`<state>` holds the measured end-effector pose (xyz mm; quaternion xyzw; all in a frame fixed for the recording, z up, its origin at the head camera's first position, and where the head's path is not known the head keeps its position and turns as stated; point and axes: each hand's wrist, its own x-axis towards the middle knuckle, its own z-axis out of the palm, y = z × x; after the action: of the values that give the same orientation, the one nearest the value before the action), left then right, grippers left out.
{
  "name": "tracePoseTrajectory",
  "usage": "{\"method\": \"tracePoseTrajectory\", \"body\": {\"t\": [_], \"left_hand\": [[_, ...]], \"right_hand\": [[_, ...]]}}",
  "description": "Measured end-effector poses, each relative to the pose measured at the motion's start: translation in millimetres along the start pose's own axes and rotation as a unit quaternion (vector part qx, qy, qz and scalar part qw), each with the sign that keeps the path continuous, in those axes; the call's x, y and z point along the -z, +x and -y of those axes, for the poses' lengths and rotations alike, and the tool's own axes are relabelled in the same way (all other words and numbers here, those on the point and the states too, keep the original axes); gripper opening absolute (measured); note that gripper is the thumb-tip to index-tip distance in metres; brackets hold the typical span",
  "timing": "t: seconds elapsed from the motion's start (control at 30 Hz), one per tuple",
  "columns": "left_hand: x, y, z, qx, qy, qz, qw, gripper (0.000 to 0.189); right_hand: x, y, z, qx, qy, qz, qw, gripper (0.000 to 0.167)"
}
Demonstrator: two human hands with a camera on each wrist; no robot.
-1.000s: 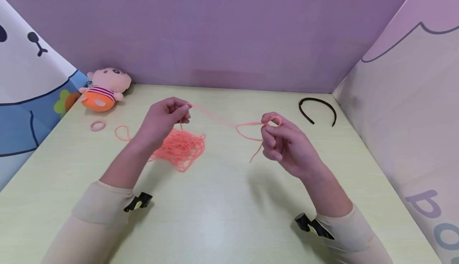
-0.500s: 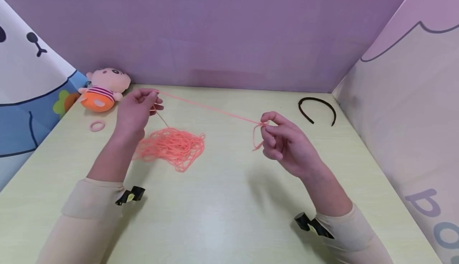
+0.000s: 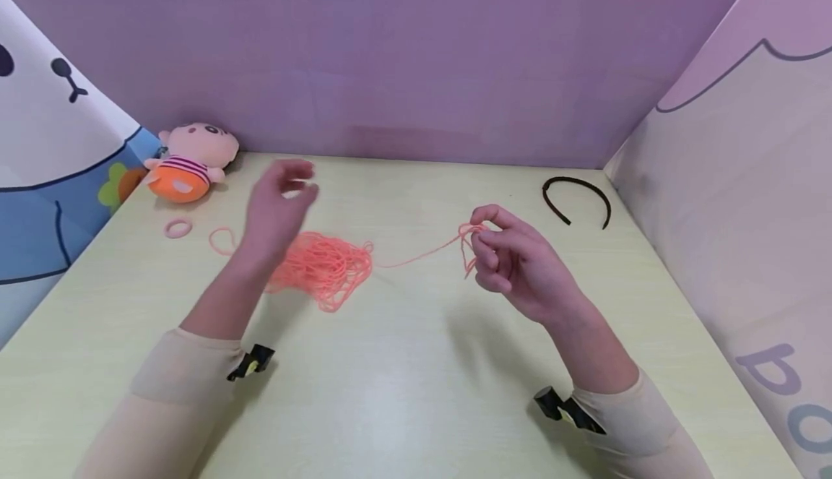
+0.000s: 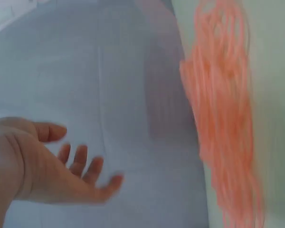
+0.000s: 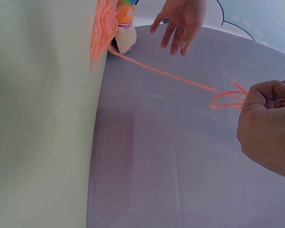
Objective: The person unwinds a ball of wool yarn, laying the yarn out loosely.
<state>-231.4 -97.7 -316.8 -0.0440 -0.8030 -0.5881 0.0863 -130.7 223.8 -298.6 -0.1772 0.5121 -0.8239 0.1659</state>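
A tangled bundle of coral-orange yarn (image 3: 325,266) lies on the table, left of centre. From it a single strand (image 3: 422,255) runs to my right hand (image 3: 523,266), which pinches looped yarn between thumb and index finger. The small loops (image 5: 223,99) poke out past those fingertips in the right wrist view. My left hand (image 3: 276,204) hovers above and behind the bundle, holding nothing. Its fingers (image 4: 97,171) are spread and loosely bent in the left wrist view, apart from the yarn. The left forearm hides part of the bundle's left side.
A plush doll (image 3: 188,161) in orange bottoms leans in the back left corner. A pink ring (image 3: 178,228) lies in front of it. A black headband (image 3: 575,181) rests at the back right. Fabric walls (image 3: 416,60) stand behind and beside the table (image 3: 390,392).
My left hand pulled the strand taut to the left, then released it and came back right. The strand now sags from my right hand to the bundle. The right hand stays nearly still.
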Motion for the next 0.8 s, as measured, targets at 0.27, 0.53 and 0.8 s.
{"method": "tracePoseTrajectory", "body": {"t": [0.27,0.53,0.8], "left_hand": [[-47.7,-35.1,-11.9,-0.067,-0.022,0.304,0.95,0.035],[-65.6,-56.6,-16.5,-0.088,-0.065,0.41,0.9056,0.032],[-51.4,-42.3,-15.3,-0.064,-0.06,0.306,0.9479,0.01]], "right_hand": [[-1,-0.8,0,-0.003,-0.006,0.022,0.9997,0.021],[-1,-1.6,1,-0.007,-0.018,0.052,0.9985,0.019],[0,-2.0,2,-0.006,-0.023,0.034,0.9991,0.019]]}}
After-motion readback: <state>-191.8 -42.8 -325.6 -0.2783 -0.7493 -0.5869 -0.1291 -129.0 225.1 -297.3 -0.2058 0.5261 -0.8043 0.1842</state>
